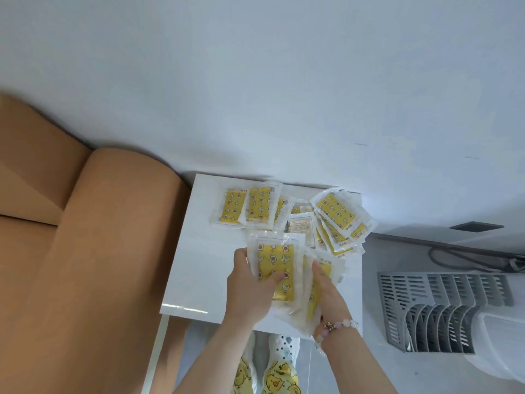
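- Two grips are being clamped: left hand (250,282) on one yellow packet (274,263), right hand (326,291) on a packet stack (305,305).
- Gathering is seemingly being done; next, loose packets (338,220) on the desk (207,265) are probably being called for.

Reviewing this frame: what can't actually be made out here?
Head view only:
- Print on the packet that the left hand grips: too small and blurred to read.
- Number of packets that the right hand holds: they overlap, and the fingers cover them.
- Pale packet in the middle of the table: label unreadable, and neighbours overlap it.
- White container at lower right: cut off by the frame edge.
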{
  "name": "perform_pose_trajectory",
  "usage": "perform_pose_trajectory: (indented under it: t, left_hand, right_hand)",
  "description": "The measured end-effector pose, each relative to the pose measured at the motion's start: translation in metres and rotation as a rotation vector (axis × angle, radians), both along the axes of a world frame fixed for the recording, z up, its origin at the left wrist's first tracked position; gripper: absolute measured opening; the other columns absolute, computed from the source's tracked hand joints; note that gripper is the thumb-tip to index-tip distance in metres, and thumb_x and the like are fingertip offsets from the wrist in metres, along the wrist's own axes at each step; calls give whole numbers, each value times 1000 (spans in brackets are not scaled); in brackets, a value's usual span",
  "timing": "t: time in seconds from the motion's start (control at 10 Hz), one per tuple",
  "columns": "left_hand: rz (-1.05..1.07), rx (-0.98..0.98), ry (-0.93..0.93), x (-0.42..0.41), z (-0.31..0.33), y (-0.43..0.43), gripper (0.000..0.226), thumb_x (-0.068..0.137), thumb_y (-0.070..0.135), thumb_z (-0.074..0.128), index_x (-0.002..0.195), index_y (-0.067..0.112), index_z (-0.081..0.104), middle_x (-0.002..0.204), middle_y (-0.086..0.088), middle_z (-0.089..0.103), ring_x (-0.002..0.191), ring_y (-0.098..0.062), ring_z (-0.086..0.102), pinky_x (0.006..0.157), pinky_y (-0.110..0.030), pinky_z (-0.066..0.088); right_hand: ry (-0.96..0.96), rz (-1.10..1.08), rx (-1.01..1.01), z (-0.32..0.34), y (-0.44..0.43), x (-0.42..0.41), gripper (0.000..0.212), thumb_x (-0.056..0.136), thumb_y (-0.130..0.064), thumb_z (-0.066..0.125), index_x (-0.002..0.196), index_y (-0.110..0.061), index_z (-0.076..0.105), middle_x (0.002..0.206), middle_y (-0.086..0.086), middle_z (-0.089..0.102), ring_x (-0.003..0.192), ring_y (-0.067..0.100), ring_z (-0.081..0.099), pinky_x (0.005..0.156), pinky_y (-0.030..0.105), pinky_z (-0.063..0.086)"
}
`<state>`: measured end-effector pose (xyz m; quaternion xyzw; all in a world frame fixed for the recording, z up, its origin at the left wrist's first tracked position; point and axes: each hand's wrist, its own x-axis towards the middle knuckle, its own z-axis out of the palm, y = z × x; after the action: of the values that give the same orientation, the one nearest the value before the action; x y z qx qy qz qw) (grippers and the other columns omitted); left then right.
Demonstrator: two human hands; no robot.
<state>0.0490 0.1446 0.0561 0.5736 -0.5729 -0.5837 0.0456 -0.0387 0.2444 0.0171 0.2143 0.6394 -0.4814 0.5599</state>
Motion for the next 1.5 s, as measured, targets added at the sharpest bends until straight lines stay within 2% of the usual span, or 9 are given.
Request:
perform_pose_trajectory:
  t: [0.1,0.3,0.5,0.7,0.9,1.1,1.3,1.4,1.5]
  left_hand:
    - [14,-8,-44,21,29,-13,41,82,17,72,110,23,43,91,13,59,78,3,56,67,-17,47]
    - [-34,176,-74,75,77,-17,29,92,21,59,116,16,43,99,8,60,79,-2,59,58,-13,49]
    - [480,398,348,181,98,-6,25,88,5,62,113,8,62,111,-11,69,98,-24,68,88,-40,54]
    - [1007,248,457,298,120,22,14,90,0,55,101,5,63,105,-10,68,73,-19,72,65,-33,60]
    - [1407,2,394,417,134,75,14,89,-4,57,96,7,62,95,-9,69,73,-16,71,63,-29,59]
    - [1549,-3,413,526,136,166,19,90,0,57,107,8,61,106,-11,68,91,-24,67,74,-35,57]
    - [1697,33,242,609,145,264,17,85,-1,65,92,15,62,101,-11,68,93,-29,65,86,-41,52]
    - [1774,31,213,644,146,306,18,85,0,65,90,17,61,95,-6,67,90,-27,65,82,-38,51]
    - [1800,26,232,674,145,337,18,85,0,65,92,17,62,96,-6,68,90,-26,65,82,-38,51]
  right_hand:
    - [83,80,96,38,-2,0,47,77,-40,73,112,-9,64,103,9,68,99,29,63,83,42,52]
    - [192,493,160,114,-39,14,57,87,-30,65,132,0,48,128,15,55,102,27,53,84,31,40]
    - [269,1066,93,157,-96,77,52,83,-32,71,122,-1,58,110,13,63,99,27,61,79,32,50]
    - [275,1449,-23,187,-143,189,40,72,-27,79,104,-7,66,101,12,71,105,34,65,93,52,50]
    - [307,1725,-118,198,-142,314,46,78,-31,75,114,-6,62,115,11,66,95,25,66,68,29,51]
    - [411,2079,-190,222,-93,459,60,94,-48,48,138,-7,44,128,11,54,91,21,53,61,22,42]
    - [433,2294,-223,233,-32,584,54,98,-30,47,141,1,36,144,18,41,129,32,45,102,35,40]
    - [416,2389,-249,234,-4,638,50,99,-25,46,140,1,38,144,19,41,130,33,43,81,30,47]
    - [522,2516,-288,228,25,679,54,97,-34,49,138,-1,42,139,19,47,125,33,49,92,37,46]
